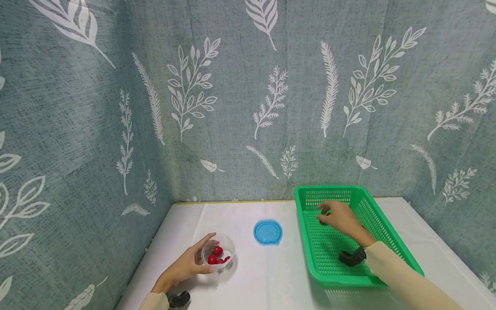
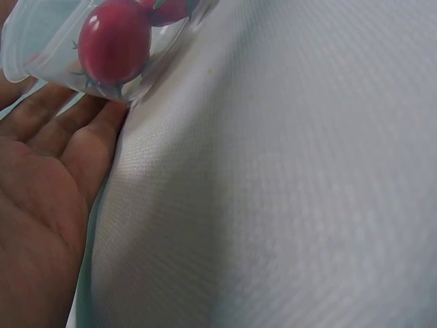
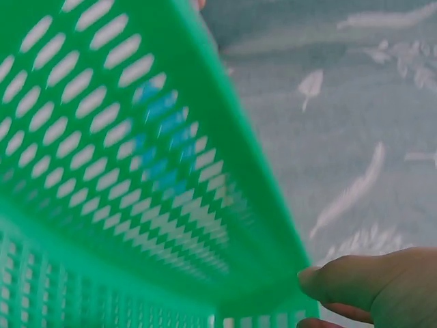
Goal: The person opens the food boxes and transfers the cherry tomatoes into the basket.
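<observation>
Between curved, wide-parted thumb and fingers of left hand point(image 1: 188, 262), grips clear round plastic cup point(image 1: 229, 246) of red tomatoes point(image 1: 212, 258); at bent fingertips of right hand point(image 1: 342, 216), inside green slotted plastic basket point(image 1: 324, 247), see small red item point(image 1: 322, 222), can't tell if pinched.

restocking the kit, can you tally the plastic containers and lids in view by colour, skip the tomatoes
Green: 1, the basket
Blue: 1, the lid
Clear: 1, the tub at the left hand
Total: 3
</observation>
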Demonstrator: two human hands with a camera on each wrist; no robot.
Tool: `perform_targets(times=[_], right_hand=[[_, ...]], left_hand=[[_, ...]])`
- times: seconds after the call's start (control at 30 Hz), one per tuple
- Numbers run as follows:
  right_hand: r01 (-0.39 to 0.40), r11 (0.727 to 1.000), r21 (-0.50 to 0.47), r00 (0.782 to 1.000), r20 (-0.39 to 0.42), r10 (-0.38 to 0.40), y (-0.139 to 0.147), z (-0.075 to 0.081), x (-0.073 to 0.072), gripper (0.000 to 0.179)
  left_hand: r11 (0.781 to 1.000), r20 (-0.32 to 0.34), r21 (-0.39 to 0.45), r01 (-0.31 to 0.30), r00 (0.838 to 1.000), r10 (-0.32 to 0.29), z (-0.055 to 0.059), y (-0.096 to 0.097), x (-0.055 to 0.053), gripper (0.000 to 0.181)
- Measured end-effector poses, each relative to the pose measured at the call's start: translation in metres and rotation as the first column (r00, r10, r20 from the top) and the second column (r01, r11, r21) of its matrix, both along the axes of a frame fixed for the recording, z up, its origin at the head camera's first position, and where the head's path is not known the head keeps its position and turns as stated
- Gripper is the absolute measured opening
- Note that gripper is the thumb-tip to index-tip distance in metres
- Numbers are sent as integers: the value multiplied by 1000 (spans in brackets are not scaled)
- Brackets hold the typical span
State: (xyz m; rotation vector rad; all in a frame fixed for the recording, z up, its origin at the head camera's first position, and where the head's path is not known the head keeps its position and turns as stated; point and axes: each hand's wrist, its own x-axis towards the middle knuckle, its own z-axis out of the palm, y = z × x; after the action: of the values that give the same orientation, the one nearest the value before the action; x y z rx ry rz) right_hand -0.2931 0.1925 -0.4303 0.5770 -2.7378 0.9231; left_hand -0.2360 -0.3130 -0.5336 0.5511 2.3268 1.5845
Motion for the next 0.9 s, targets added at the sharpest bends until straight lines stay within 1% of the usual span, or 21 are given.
perform_targets(times=[0.17,0.23,0.4,0.5,0.57,0.73,0.9], right_hand=[[-60,998,2,997,-55,60,-21,5,-1,24],[-78,997,2,995,-64,78,-31,7,0,24],[-107,994,-12,994,-31,106,-58,11,5,21],[-126,992,-24,992,-15,125,-76,13,9,19],[-154,987,-35,988,-17,153,-86,14,12,19],[-210,977,-48,978,-1,210,-113,13,18,19],[-244,968,-54,969,25,246,-139,10,23,19]], left_hand=[[1000,9,-4,-5,1000,5,-1,0,-1,101],[1000,13,-9,-9,1000,9,0,0,-1,101],[1000,10,-23,-19,1000,19,2,1,0,103],[1000,3,-20,-19,1000,19,3,2,0,104],[1000,1,-8,-15,1000,15,4,2,0,104],[1000,-1,-2,-6,1000,6,3,2,0,104],[1000,-4,-3,-1,1000,1,4,2,1,105]])
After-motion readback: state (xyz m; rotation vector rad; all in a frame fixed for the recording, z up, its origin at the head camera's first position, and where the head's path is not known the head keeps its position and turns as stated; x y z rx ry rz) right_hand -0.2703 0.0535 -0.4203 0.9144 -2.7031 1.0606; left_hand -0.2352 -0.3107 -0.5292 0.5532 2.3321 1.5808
